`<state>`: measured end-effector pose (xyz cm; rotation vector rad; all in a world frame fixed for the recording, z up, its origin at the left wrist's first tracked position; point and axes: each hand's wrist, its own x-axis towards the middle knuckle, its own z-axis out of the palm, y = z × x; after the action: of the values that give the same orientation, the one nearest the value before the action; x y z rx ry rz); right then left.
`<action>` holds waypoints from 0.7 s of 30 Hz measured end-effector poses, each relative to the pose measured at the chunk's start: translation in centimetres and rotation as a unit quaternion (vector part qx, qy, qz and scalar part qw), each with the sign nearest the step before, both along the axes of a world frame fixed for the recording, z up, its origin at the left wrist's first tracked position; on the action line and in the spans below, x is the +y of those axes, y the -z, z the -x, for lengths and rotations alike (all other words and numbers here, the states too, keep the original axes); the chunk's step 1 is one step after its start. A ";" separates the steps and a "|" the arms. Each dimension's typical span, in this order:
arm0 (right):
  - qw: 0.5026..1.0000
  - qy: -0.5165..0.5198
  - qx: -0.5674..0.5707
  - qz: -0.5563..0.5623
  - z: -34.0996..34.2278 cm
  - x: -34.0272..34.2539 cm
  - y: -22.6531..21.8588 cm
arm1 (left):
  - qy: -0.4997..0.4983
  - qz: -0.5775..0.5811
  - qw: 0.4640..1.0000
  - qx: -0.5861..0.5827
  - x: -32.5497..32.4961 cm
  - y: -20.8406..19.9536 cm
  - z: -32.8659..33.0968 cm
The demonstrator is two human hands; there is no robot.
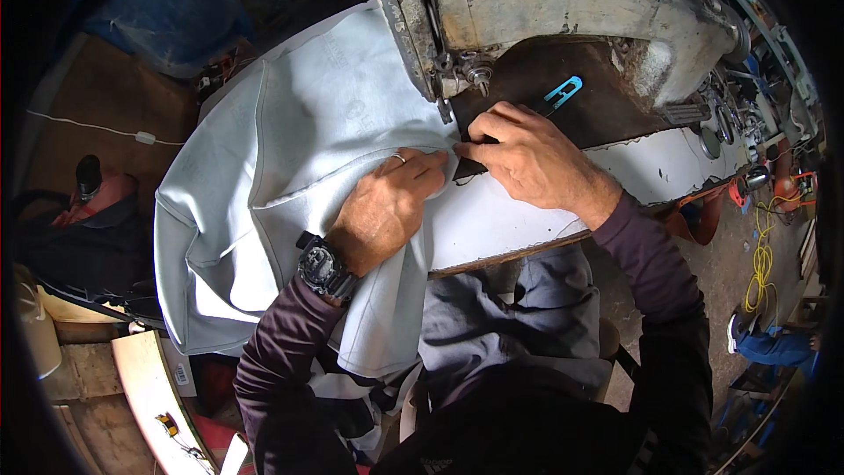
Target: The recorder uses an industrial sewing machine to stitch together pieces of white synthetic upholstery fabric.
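A large piece of light grey sewn fabric with stitched seams drapes over the left of the table and hangs off its front edge. My left hand, with a ring and a black wristwatch, grips a folded seam with bent fingers. At the fabric's right corner, my right hand pinches with thumb and forefinger close to my left fingertips. Just beyond both hands stands a worn sewing machine, its presser foot at the fabric's edge. Blue-handled thread snips lie on the dark machine bed.
The white tabletop has a chipped front edge above my lap. Yellow cord lies on the floor at right, near another person's blue-clad leg. A white cable runs across at left. Tools and metal parts crowd the table's right end.
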<state>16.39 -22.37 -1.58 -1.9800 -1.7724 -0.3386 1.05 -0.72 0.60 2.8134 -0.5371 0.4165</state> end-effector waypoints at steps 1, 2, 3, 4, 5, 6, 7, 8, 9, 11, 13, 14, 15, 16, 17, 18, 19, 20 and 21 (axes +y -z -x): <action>1.000 0.004 0.004 -0.006 0.0 0.0 0.1 | 0.000 0.001 1.000 -0.005 0.1 0.0 -0.1; 1.000 0.007 0.012 -0.009 0.0 0.0 0.2 | 0.002 -0.004 1.000 -0.003 0.3 0.1 -0.3; 1.000 0.008 0.009 -0.012 0.0 0.0 0.3 | 0.005 -0.008 1.000 0.003 0.4 0.1 -0.5; 0.999 0.010 0.013 -0.028 -0.1 -0.1 0.3 | 0.005 -0.008 1.000 0.000 0.6 0.1 -0.7; 0.999 0.011 0.022 -0.041 -0.1 -0.1 0.4 | 0.011 -0.010 1.000 -0.002 0.8 0.1 -0.9; 0.999 0.011 0.016 -0.044 -0.1 -0.1 0.5 | 0.016 -0.014 1.000 0.000 1.1 0.1 -1.1; 0.998 0.013 0.020 -0.052 -0.1 -0.2 0.6 | 0.015 -0.011 1.000 -0.006 1.3 0.1 -1.3; 0.998 0.015 0.025 -0.056 -0.1 -0.2 0.6 | 0.015 0.013 1.000 0.002 1.6 0.0 -1.5; 0.998 0.016 0.022 -0.059 -0.1 -0.2 0.7 | 0.021 0.036 0.999 0.012 1.8 0.0 -1.8; 0.998 0.016 0.030 -0.056 -0.2 -0.2 0.8 | 0.028 0.018 0.999 0.001 2.4 -0.1 -2.3; 0.998 0.018 0.030 -0.060 -0.3 -0.1 0.9 | 0.034 0.042 0.998 0.012 3.0 -0.1 -2.8; 0.998 0.015 0.035 -0.056 -0.3 -0.1 1.0 | 0.028 0.045 0.999 0.010 3.2 -0.1 -3.0; 0.998 0.018 0.034 -0.057 -0.3 -0.2 1.0 | 0.032 0.030 0.999 0.005 3.6 -0.1 -3.3; 0.998 0.016 0.027 -0.059 -0.3 -0.2 1.0 | 0.036 0.014 0.999 0.002 3.8 -0.1 -3.5; 0.998 0.016 0.026 -0.058 -0.2 -0.2 1.0 | 0.053 0.023 0.998 -0.004 4.1 -0.1 -3.8; 0.998 0.014 0.019 -0.061 -0.2 -0.3 0.9 | 0.053 0.024 0.998 -0.006 4.4 0.0 -4.1; 0.998 0.016 0.023 -0.059 -0.1 -0.3 0.7 | 0.053 0.031 0.998 -0.001 4.5 0.0 -4.2; 0.998 0.014 0.029 -0.051 -0.1 -0.3 0.6 | 0.050 0.038 0.998 0.008 4.7 0.1 -4.3; 0.998 0.015 0.027 -0.060 0.0 -0.3 0.4 | 0.051 0.037 0.998 0.004 4.7 0.1 -4.4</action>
<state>16.44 -22.65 -1.97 -1.9153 -1.6519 -0.3883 5.41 4.00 0.49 2.7015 -0.6454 0.3956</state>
